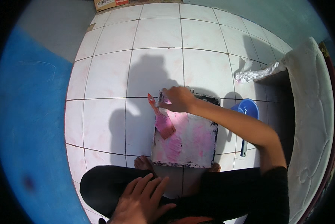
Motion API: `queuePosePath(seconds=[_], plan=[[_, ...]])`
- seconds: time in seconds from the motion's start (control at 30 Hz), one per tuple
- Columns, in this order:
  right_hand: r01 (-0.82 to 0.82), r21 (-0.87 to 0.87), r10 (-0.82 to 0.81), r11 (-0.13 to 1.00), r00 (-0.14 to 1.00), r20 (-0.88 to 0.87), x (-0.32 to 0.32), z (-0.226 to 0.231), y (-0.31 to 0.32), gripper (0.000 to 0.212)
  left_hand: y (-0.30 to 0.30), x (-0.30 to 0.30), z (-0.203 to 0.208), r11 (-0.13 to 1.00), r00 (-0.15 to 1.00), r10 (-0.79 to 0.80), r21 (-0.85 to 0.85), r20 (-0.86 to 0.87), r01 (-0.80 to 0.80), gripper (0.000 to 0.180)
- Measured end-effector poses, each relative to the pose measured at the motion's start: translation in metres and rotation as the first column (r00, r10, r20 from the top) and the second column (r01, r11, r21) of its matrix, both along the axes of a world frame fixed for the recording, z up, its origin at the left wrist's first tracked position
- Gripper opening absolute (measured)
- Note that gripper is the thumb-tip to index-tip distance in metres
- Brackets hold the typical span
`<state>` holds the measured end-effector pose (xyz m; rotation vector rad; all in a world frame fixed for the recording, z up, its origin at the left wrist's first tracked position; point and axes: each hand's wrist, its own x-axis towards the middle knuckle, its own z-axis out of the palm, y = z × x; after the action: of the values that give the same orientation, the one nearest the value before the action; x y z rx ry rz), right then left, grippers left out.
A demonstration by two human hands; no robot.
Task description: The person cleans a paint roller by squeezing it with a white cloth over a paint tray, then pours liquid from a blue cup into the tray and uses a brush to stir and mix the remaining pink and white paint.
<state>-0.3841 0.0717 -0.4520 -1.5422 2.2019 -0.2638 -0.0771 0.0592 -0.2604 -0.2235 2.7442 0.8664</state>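
Observation:
A flat, rectangular tray or board (197, 143) with dark, chipped edges lies on the floor between my feet, smeared with white and pink paint. On its left side rests a paintbrush (164, 125) with an orange handle and pink-stained bristles; its handle sticks out past the left edge. My right hand (178, 99) is over the board's far left part, thumb and forefinger apart, the thumb close beside the brush handle. The other fingertips are partly hidden. Near my left knee, my left hand (139, 203) is open with fingers spread, holding nothing.
A blue dipper (249, 108) with a dark handle sits right of the board. Farther right are crumpled white plastic (255, 73) and a pale, cushion-like slab (311, 123). A blue wall (35, 123) bounds the left; a cardboard box (109, 3) is at the far end.

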Motion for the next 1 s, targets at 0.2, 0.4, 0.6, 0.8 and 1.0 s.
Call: queuePosePath(seconds=[0.2,0.4,0.6,0.8,1.0], plan=[[-0.026,0.016,0.024,1.000,0.991,0.134,0.021,-0.046,-0.048,0.038,0.017,0.015,0.019,0.997,0.994,0.077,-0.012,0.080,-0.077,0.063],[0.036,-0.246,0.072,0.969,0.907,0.415,0.010,-0.023,-0.009,0.025,0.014,0.022,0.031,0.962,0.944,0.272,-0.039,0.188,-0.269,0.064],[-0.033,-0.117,0.082,0.993,0.890,0.449,-0.012,0.000,0.069,0.022,-0.001,0.022,0.018,0.943,0.905,0.330,-0.132,0.268,-0.305,0.060],[-0.008,-0.305,0.117,0.952,0.933,0.339,-0.052,0.065,0.117,0.011,-0.018,0.009,0.011,0.956,0.891,0.294,-0.120,0.346,-0.269,0.060],[-0.016,-0.254,0.043,0.967,0.994,0.103,-0.067,0.039,0.146,0.021,-0.019,-0.015,-0.001,0.935,0.891,0.257,-0.329,0.375,-0.131,0.061]])
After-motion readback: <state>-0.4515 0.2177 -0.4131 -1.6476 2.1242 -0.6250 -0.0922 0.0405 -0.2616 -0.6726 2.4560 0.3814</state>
